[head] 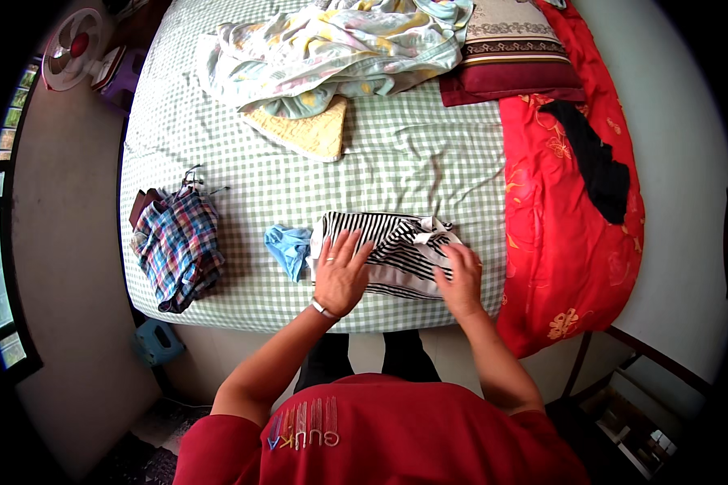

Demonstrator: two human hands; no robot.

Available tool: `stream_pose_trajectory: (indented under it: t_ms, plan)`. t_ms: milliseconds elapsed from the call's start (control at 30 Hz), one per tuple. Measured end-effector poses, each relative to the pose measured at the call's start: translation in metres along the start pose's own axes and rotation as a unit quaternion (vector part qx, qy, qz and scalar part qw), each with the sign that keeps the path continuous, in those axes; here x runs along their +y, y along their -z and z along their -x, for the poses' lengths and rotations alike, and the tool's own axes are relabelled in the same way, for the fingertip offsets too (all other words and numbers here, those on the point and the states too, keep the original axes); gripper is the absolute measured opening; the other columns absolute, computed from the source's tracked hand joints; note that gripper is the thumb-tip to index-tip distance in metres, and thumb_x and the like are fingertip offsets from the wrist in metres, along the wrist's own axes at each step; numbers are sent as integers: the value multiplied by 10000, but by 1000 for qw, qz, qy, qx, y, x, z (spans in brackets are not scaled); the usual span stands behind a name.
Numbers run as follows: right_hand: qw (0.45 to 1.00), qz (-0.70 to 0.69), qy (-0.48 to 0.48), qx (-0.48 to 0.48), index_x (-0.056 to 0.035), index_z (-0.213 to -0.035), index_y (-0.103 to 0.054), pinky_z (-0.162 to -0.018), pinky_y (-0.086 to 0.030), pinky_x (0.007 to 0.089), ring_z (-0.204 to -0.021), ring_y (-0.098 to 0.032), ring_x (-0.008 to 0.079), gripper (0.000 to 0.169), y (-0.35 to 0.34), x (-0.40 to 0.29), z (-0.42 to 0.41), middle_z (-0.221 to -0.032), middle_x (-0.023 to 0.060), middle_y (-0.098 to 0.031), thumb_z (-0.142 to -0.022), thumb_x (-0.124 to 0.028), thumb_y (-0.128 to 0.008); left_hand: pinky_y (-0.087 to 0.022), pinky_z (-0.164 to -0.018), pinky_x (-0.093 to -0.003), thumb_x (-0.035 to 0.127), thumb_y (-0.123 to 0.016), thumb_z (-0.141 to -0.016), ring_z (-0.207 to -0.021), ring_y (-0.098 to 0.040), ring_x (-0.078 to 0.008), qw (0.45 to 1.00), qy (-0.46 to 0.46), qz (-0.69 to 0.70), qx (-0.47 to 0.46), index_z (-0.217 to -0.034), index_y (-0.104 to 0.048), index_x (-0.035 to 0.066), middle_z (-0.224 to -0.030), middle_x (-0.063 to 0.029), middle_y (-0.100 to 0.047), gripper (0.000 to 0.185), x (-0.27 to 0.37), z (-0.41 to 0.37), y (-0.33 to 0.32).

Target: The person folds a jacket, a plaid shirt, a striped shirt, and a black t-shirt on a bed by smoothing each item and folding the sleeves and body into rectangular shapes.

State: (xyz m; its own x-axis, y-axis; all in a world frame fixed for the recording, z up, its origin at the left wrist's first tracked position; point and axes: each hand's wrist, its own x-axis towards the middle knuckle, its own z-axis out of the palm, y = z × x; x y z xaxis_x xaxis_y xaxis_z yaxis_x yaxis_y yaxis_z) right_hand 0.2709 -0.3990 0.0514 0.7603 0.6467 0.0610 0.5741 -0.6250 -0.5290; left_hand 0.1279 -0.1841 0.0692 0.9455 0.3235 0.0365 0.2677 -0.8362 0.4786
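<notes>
A black-and-white striped garment (pixel 394 273) lies folded on the green-and-white checked bedsheet (pixel 388 176), close to the bed's near edge. White straps or ties (pixel 428 230) are bunched on its upper right part. My left hand (pixel 343 273) rests flat across the garment's left part, fingers spread. At the right end my right hand (pixel 463 276) touches the cloth with thumb and fingers apart; whether it pinches any fabric is not clear. A small light-blue cloth (pixel 289 248) lies against the garment's left side.
A plaid garment (pixel 179 248) is heaped at the left. Beyond are a yellow cloth (pixel 315 133), a crumpled pastel blanket (pixel 340 54) and a pillow (pixel 515 54). A red quilt (pixel 564 260) with a black garment (pixel 594 160) lines the right. A fan (pixel 76 48) stands far left.
</notes>
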Motion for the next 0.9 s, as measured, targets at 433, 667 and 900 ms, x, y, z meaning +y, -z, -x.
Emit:
stream_pose_trajectory:
  t_ms: [433,667,900]
  plan:
    - [979,92,-167,69,-61,-1131,-548,-890,-403,452,-1040,-503,344,459,-53,60,-24,-1114,166,-552,-763,-305,-671,-110,-1113,-501,402,-524,-877,-1372,-213,-319,990,-19,-86,-111,-1414,-306,135,-1474,-137,-266,638,-7,-9,-29]
    - [932,-78,-353,-15,17,-1077,-522,-831,-431,379,-941,-542,256,527,-55,57,41,-1022,154,-585,-772,-370,-708,-84,-1124,-477,481,-486,-873,-1405,-127,-224,951,-51,-92,-292,-1432,-278,157,-1510,-41,-203,679,-3,1,-44]
    - [584,-611,-524,-104,-74,-1228,-506,-869,-484,400,-1043,-574,229,482,-29,29,19,-1174,75,-585,-809,-229,-687,-137,-1126,-436,465,-479,-890,-1359,-261,-271,971,-67,2,-231,-1377,-365,68,-1431,-119,-355,638,12,2,-40]
